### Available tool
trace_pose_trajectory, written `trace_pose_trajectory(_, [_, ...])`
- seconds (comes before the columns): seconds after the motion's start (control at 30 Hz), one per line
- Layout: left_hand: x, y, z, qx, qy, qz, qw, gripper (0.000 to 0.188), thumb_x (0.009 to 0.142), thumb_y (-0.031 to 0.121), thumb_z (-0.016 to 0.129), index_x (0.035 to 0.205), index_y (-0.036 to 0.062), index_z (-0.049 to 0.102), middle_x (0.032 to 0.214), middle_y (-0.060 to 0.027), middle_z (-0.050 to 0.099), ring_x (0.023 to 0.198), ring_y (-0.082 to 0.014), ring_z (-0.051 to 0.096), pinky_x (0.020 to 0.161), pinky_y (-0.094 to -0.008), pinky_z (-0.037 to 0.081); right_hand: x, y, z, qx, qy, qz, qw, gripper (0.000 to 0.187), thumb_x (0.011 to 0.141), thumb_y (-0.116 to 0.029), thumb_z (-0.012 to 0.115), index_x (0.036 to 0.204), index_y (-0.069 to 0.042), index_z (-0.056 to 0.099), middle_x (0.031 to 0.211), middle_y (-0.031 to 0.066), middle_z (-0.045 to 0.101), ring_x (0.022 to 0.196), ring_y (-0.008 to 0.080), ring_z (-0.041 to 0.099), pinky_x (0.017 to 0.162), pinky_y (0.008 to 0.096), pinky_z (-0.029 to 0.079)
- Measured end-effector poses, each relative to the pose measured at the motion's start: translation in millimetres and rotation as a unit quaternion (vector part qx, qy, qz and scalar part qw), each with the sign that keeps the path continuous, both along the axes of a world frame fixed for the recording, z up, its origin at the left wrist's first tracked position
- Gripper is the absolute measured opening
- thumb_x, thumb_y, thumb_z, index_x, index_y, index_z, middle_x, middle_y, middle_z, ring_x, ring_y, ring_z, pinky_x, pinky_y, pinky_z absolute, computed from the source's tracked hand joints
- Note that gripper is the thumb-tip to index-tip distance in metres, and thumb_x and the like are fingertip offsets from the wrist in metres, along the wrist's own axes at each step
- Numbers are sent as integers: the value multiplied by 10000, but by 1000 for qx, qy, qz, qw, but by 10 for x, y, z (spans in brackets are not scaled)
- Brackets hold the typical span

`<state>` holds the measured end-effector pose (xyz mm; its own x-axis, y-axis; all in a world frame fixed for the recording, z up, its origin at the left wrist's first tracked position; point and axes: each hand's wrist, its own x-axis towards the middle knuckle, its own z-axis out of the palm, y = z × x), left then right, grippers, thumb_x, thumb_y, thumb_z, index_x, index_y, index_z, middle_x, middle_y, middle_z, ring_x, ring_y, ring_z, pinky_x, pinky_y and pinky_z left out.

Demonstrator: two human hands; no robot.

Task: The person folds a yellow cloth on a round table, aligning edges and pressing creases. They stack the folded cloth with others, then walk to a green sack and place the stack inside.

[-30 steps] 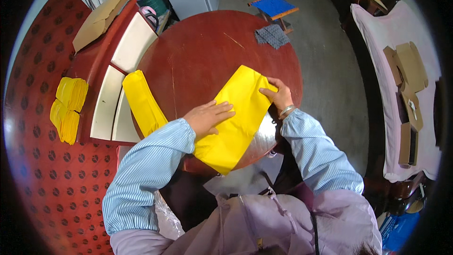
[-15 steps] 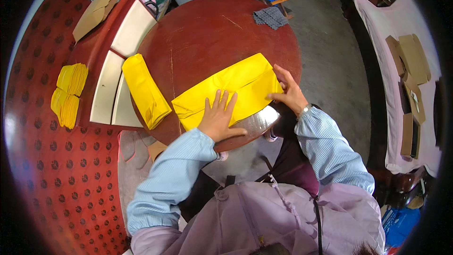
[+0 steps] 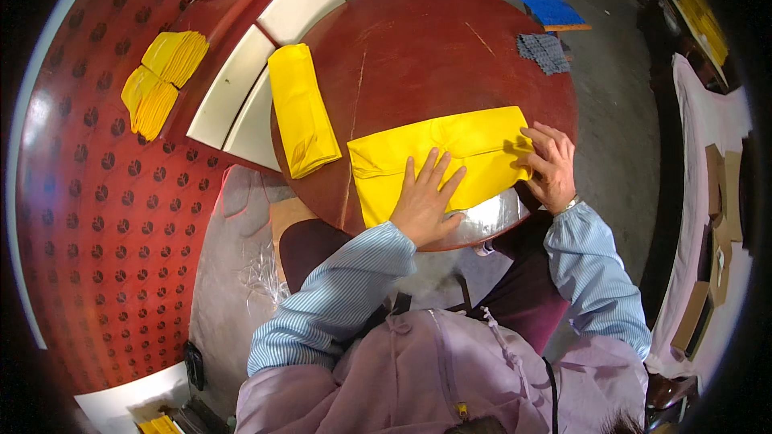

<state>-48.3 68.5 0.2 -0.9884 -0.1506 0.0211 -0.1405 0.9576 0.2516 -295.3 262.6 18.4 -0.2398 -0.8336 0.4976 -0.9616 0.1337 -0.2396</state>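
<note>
A flat, folded yellow sheet (image 3: 474, 133) of thin, cloth-like material lies across the near part of a round red table (image 3: 426, 56). My left hand (image 3: 426, 197) rests flat on its near middle, fingers spread and holding nothing. At the sheet's right end my right hand (image 3: 552, 165) has its fingers bent, with thumb and fingertips closed on the edge. A narrow folded yellow bundle (image 3: 303, 108) lies to the left, apart from the sheet. Under the sheet's near right side, a shiny silvery patch (image 3: 494, 215) shows at the table edge.
A grey cloth (image 3: 543, 53) lies at the table's far right, near a blue-topped stool (image 3: 553, 10). Stacked yellow pieces (image 3: 165, 80) sit on a red patterned surface (image 3: 88, 217) at left. White drawer fronts (image 3: 233, 84) border the table. Cardboard boxes (image 3: 720, 233) lie at right.
The whole view has shifted, so the table sits further right. My right hand's fingers have curled closer together at the sheet's end. My left hand stays spread on the sheet.
</note>
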Motion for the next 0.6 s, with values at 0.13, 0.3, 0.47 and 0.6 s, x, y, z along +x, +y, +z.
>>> trace_pose_trajectory(0.13, [7,-138,190,29,-10,-21,999,864,941,586,712,1632,145,438,1673,-214,398,1590,-408,313,1272,-739,110,-211,-96,10,65,-50,116,990,260,781,-86,843,1012,-76,723,1384,138,696,1397,392,588,1201,571,436])
trace_pose_trajectory(0.3, [233,-814,411,114,115,82,983,510,1018,321,690,1423,15,635,1422,-205,633,1446,-369,521,1241,-506,374,-351,-70,-103,107,-202,128,965,251,822,-76,838,1029,-29,705,1198,168,773,1240,375,714,1089,478,572])
trace_pose_trajectory(0.47, [705,-973,356,262,30,111,958,407,1037,169,603,1411,14,646,1407,-210,667,1380,-392,589,1184,-423,446,-537,-81,-155,136,-310,97,936,237,943,-131,781,1151,-18,773,1138,133,788,1137,282,736,1006,396,591])
trace_pose_trajectory(0.6, [938,-1019,270,354,51,118,927,439,1014,124,575,1440,44,645,1464,-196,657,1425,-362,574,1207,-406,422,-630,-161,-156,156,-463,-16,872,321,1036,-217,718,1282,-14,756,1147,103,787,1055,188,725,958,340,575])
